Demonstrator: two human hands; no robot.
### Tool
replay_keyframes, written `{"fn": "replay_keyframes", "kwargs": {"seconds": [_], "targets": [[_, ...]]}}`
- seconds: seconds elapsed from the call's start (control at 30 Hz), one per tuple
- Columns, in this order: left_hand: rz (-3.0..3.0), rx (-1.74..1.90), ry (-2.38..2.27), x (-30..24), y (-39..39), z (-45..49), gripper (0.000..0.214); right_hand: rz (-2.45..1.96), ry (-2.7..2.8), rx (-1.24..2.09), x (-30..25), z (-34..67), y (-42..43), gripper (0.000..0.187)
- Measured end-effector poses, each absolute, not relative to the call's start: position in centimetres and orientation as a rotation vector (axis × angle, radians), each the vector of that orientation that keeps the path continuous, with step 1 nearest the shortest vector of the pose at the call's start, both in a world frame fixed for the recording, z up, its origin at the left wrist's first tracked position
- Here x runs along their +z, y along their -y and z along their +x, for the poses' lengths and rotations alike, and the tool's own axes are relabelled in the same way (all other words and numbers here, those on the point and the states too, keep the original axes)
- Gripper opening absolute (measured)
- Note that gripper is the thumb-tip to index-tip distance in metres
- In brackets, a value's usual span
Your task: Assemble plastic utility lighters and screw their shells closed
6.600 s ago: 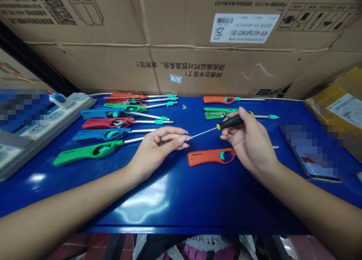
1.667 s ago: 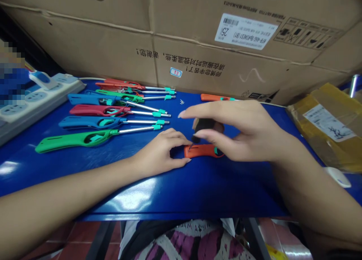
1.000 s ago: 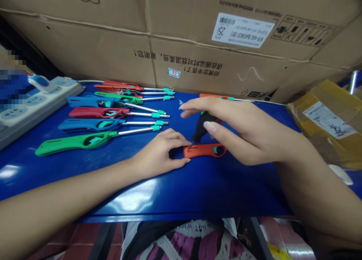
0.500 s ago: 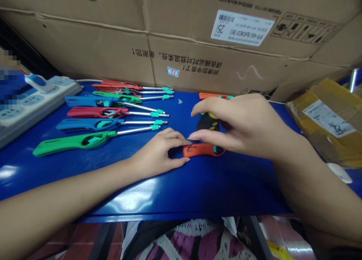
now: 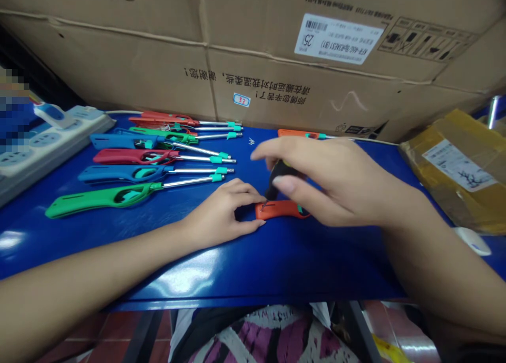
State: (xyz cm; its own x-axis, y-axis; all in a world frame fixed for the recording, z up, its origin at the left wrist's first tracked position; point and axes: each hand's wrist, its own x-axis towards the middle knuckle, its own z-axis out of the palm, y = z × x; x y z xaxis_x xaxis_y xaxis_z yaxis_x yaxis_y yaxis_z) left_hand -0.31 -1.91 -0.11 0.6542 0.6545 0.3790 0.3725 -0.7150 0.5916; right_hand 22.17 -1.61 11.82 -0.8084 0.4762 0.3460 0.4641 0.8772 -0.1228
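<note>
An orange lighter (image 5: 276,209) lies flat on the blue table (image 5: 245,268) in front of me. My left hand (image 5: 223,211) pinches its left end between thumb and curled fingers, holding it down. My right hand (image 5: 336,181) is above the lighter, with thumb and fingers closed round the black handle of a screwdriver (image 5: 278,177). The screwdriver stands nearly upright, its tip on the left part of the lighter's body. Most of its shaft is hidden by my fingers.
Several red, blue and green long-nosed lighters (image 5: 134,170) lie in a row at the left. Another orange lighter (image 5: 300,135) lies behind my right hand. A white power strip (image 5: 51,136) sits far left, cardboard boxes (image 5: 253,52) at the back, a yellow parcel (image 5: 458,168) at the right.
Since half a second ago my right-hand fingers have shifted round the screwdriver handle, the index finger stretching left. My left hand and the orange lighter have stayed put.
</note>
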Motion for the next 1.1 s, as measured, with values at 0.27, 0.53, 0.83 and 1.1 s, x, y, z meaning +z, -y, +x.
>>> {"fn": "replay_keyframes", "kwargs": {"seconds": [0.27,0.53,0.83,1.1], "targets": [[2.402,0.788,-0.828,0.0,1.9,-0.3,0.03,-0.753,2.625,0.025,11.4,21.8,1.6,0.04],[2.389,0.791,-0.821,0.1,1.9,-0.3,0.027,-0.656,2.621,0.08,11.3,21.9,1.7,0.031],[2.356,0.776,-0.834,0.1,2.0,-0.2,0.025,-0.474,2.64,0.161,11.0,21.8,1.8,0.037],[2.392,0.779,-0.824,0.1,2.0,-0.2,0.025,-0.614,2.565,0.054,10.6,21.3,2.1,0.04]]}}
